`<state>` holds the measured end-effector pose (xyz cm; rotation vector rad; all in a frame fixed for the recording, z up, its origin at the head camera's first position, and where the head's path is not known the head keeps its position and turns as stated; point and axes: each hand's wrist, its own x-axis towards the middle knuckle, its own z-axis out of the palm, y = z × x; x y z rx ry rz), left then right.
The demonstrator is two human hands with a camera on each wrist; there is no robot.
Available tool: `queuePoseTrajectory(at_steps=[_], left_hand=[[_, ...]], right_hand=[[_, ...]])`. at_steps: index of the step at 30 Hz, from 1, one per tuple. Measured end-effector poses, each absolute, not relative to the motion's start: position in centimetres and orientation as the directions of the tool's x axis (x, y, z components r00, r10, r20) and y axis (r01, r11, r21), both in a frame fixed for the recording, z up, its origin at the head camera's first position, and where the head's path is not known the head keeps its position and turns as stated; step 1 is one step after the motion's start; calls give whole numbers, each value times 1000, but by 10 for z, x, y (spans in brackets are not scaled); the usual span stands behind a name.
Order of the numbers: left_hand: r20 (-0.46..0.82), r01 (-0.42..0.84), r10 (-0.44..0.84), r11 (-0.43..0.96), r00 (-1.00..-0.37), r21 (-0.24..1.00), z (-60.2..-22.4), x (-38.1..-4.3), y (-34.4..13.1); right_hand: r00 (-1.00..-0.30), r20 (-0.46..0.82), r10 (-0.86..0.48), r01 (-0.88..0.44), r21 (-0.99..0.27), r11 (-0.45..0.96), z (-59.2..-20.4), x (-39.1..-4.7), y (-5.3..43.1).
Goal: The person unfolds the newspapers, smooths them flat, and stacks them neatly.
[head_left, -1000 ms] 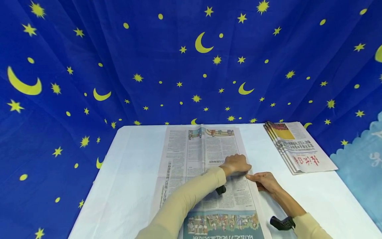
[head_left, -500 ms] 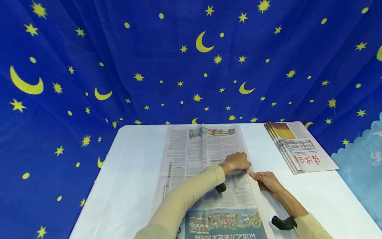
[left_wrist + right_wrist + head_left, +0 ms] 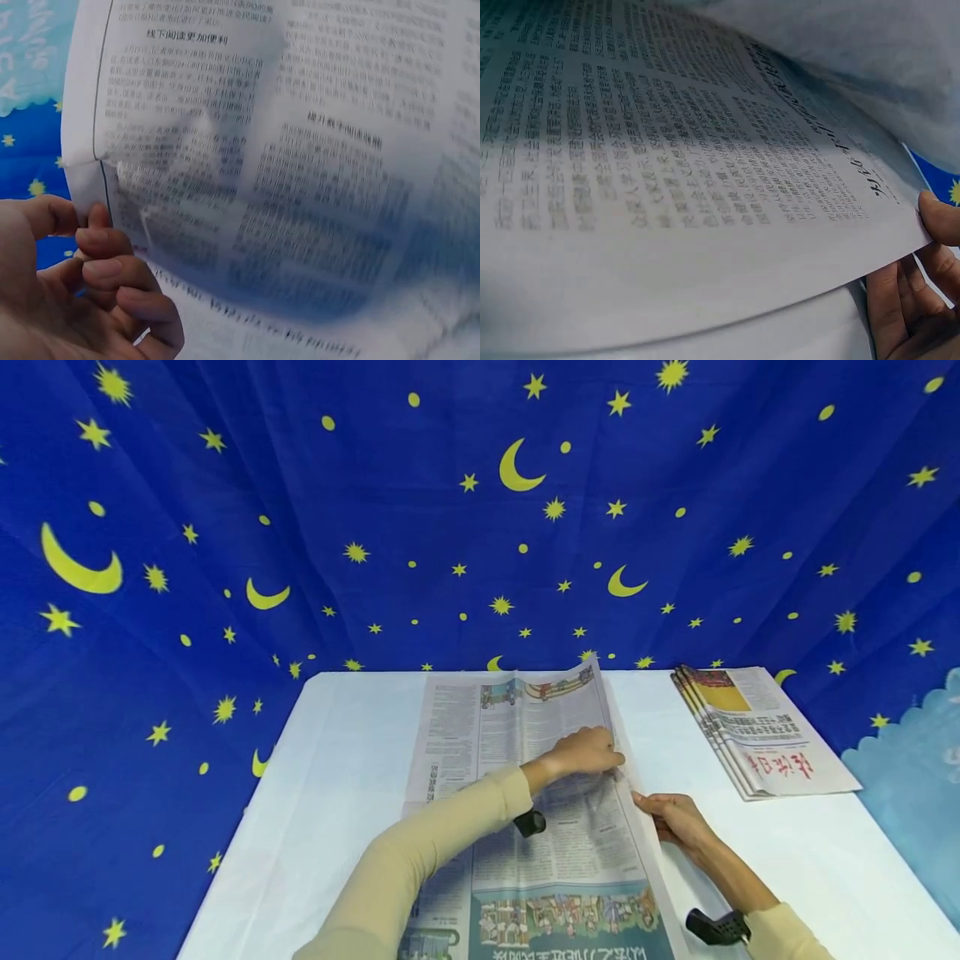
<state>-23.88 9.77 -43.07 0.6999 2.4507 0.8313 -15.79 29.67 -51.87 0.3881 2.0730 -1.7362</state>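
A newspaper (image 3: 558, 839) lies spread on the white table, its pages printed with text and a coloured drawing band near the front. My left hand (image 3: 585, 750) reaches across and pinches the right edge of the upper page, which is raised and bows up at its far corner. In the left wrist view, thumb and fingers (image 3: 105, 247) grip that creased margin. My right hand (image 3: 678, 817) holds the edge of a page just below and to the right. The right wrist view shows its thumb (image 3: 939, 217) on top of that page, with fingers underneath.
A small stack of folded newspapers (image 3: 768, 735) lies at the back right of the white table (image 3: 322, 793). A blue cloth (image 3: 420, 510) with yellow stars and moons hangs behind and at the sides. Black wrist devices (image 3: 716, 927) sit on both arms.
The left hand has moved slightly up and left, lifting the page's edge, and the far right corner now rises. The right hand stays at the edge almost unmoved.
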Motion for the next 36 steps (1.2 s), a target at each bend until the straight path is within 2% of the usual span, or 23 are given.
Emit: queuePoseTrajectory(at_steps=[6, 12, 16, 20, 25, 36], left_hand=[[-245, 356, 679, 616, -692, 702, -405, -242, 73], [-208, 356, 728, 537, -653, 765, -374, -247, 38], [-213, 370, 742, 535, -635, 759, -354, -251, 4], [-237, 360, 727, 561, -644, 745, -341, -255, -37], [-230, 317, 676, 582, -700, 749, -335, -255, -84], [-239, 187, 546, 611, -803, 769, -355, -238, -155]], right_hand=[[-883, -468, -38, 451, -867, 211, -520, -157, 297], [-890, -454, -47, 435, -876, 208, -518, -155, 300], [-890, -455, -33, 435, -869, 234, -518, -155, 298], [-887, -461, -23, 441, -862, 249, -516, -156, 299], [-886, -464, -16, 449, -865, 223, -515, -157, 303], [-872, -489, 25, 475, -831, 288, -515, -159, 305]])
